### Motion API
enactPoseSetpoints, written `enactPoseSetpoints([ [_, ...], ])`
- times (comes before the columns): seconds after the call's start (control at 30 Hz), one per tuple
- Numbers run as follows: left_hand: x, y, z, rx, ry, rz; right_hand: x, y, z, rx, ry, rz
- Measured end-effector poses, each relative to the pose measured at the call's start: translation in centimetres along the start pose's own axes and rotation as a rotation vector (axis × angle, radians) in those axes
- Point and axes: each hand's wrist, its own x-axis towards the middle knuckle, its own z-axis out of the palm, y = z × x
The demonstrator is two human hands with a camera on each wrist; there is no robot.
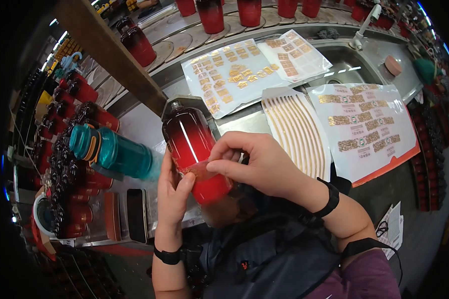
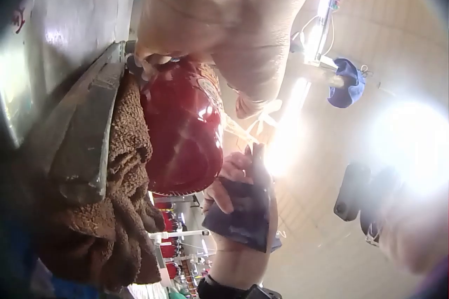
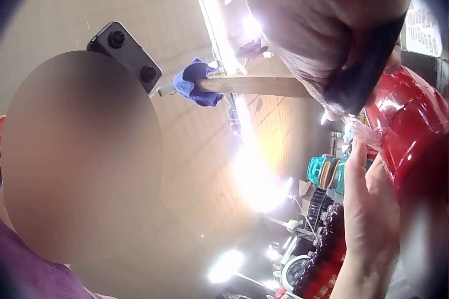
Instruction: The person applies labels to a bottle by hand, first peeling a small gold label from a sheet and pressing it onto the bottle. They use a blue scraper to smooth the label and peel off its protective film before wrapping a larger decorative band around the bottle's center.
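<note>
A glossy red glass jar (image 1: 187,132), dark toward its top, lies tilted in front of the person's body. The left hand (image 1: 172,194) holds its left side, thumb on the front beside a small gold decal (image 1: 190,172). Over the jar's front, the right hand (image 1: 264,162) pinches a thin clear film (image 1: 204,168) between thumb and fingertips. In the left wrist view a dark flat piece (image 2: 242,218) is held against the right palm. The jar's base (image 2: 186,145) is close to a brown towel (image 2: 126,173) there.
Left of the jar lies a teal water bottle (image 1: 127,152), with a phone (image 1: 136,214) nearer the body. Sheets of gold decals (image 1: 364,119) and a sheet of gold stripes (image 1: 297,124) lie to the right. A sink (image 1: 344,65) and a conveyor with red jars (image 1: 209,17) stand behind.
</note>
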Motion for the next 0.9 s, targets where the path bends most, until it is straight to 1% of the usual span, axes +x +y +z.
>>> enactPoseSetpoints([
  [0.07, 0.0, 0.0, 0.3, -0.001, 0.033, -0.027, -0.1, 0.6, -0.2, -0.009, 0.026, 0.001],
  [0.13, 0.1, 0.0, 0.6, 0.013, 0.044, -0.022, -0.2, 1.1, -0.4, 0.029, 0.048, 0.043],
  [0.27, 0.2, 0.1, 1.1, 0.006, 0.086, -0.028, 0.0, 3.0, -0.3, 0.057, 0.086, 0.017],
  [0.33, 0.2, 0.2, 1.3, 0.007, 0.094, -0.028, 0.1, 3.4, -0.3, 0.135, 0.078, 0.076],
  [0.37, 0.2, 0.2, 1.4, 0.006, 0.102, -0.029, 0.1, 3.6, -0.3, 0.137, 0.079, 0.076],
  [0.43, 0.2, 0.2, 1.6, 0.0, 0.113, -0.029, 0.3, 3.9, -0.3, 0.258, 0.058, 0.121],
  [0.57, 0.3, 0.1, 2.0, -0.011, 0.161, -0.033, 0.5, 4.5, 0.1, 0.352, 0.046, 0.144],
  [0.9, 0.1, 0.1, 1.7, 0.036, 0.126, -0.009, 0.5, 4.4, 0.0, 0.417, 0.022, 0.182],
])
